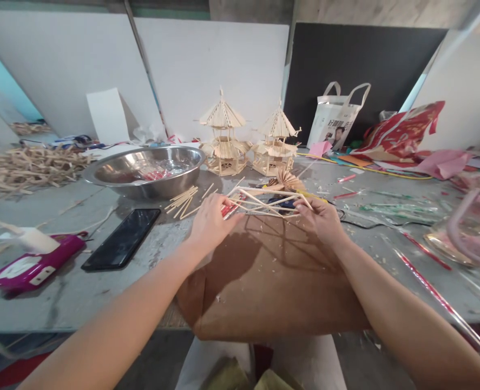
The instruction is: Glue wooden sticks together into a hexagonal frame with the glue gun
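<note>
A light frame of thin wooden sticks [260, 207] is held up between my two hands, over a brown paper sheet [264, 292] on the table. My left hand [213, 222] is closed on the frame's left end, its fingertips partly hidden by the sticks. At the frame's right corner, my right hand [319, 216] pinches a stick between thumb and fingers. Just left of my left hand lie several loose sticks [182, 200]. Behind the frame stand two stick-built pagoda models [224, 149], with a folded paper fan shape [285, 180] in front of them.
A steel basin [142, 187] stands at back left beside a stick heap [24, 168]. Nearer are a black phone [122, 238] and a purple power strip [37, 271]. At right lie plastic wrappers [430, 292], a clear container [475, 227] and a white bag [333, 124].
</note>
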{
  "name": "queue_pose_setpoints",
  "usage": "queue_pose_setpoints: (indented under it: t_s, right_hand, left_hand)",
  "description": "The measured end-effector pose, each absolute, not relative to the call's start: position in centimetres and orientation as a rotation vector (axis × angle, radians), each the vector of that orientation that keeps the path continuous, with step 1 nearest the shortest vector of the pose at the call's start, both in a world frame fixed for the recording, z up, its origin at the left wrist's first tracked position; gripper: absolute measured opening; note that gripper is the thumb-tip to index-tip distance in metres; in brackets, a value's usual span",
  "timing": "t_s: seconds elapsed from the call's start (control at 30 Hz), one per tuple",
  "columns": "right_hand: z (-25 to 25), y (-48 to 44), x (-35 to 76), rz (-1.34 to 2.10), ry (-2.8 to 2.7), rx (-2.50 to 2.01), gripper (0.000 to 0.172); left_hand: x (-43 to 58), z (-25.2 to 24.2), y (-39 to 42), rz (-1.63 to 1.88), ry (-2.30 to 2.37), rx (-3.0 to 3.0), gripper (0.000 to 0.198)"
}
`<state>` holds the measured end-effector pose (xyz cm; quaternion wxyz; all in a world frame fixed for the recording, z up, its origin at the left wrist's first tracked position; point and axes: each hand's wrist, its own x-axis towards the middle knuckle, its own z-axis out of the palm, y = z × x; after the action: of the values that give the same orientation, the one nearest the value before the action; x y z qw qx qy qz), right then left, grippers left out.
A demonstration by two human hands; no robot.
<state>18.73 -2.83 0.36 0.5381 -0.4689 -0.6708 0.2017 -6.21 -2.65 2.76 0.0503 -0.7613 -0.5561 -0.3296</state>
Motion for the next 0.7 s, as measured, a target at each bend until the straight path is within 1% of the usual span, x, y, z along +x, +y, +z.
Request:
queue_pose_setpoints:
  t_s: [0.07, 0.13, 0.23, 0.27, 0.3, 0.37, 0.43, 0.57, 0.7]
  right_hand:
    - [0.3, -2.7, 18.8, 0.504, -1.597, -1.111, 0.019]
    - [0.3, -2.7, 18.7, 0.530, -1.594, -1.123, 0.020]
    - [0.4, -2.8, 18.6, 0.561, -1.579, -1.156, 0.021]
    - [0.4, -2.8, 18.6, 0.569, -1.577, -1.154, 0.021]
    - [0.4, -2.8, 18.6, 0.577, -1.579, -1.146, 0.021]
    - [0.3, -2.6, 18.7, 0.597, -1.586, -1.120, 0.020]
    - [0.2, -2.5, 18.9, 0.625, -1.573, -1.094, 0.020]
    - [0.2, -2.3, 19.1, 0.730, -1.477, -1.033, 0.024]
    - [0.6, -2.3, 18.9, 0.766, -1.400, -0.962, 0.036]
  left_hand:
    - [-6.3, 2.9, -2.1, -1.098, -1.776, -2.257, 0.033]
    - [-6.4, 3.0, -1.6, -1.195, -1.758, -2.280, 0.040]
    - [-6.5, 3.1, -1.1, -1.266, -1.562, -2.606, 0.056]
    - [-6.5, 3.1, -1.0, -1.258, -1.491, -2.755, 0.055]
    - [-6.4, 3.1, -0.9, -1.247, -1.434, -2.886, 0.051]
    - [-6.1, 3.1, -0.7, -1.274, -1.391, -3.052, 0.036]
    - [-5.7, 3.3, -0.5, -1.374, -1.456, -3.090, 0.027]
    - [-4.8, 4.1, -0.2, -1.633, -1.692, -3.041, 0.031]
    - [-4.5, 5.8, 0.1, -2.017, -1.803, -2.956, 0.035]
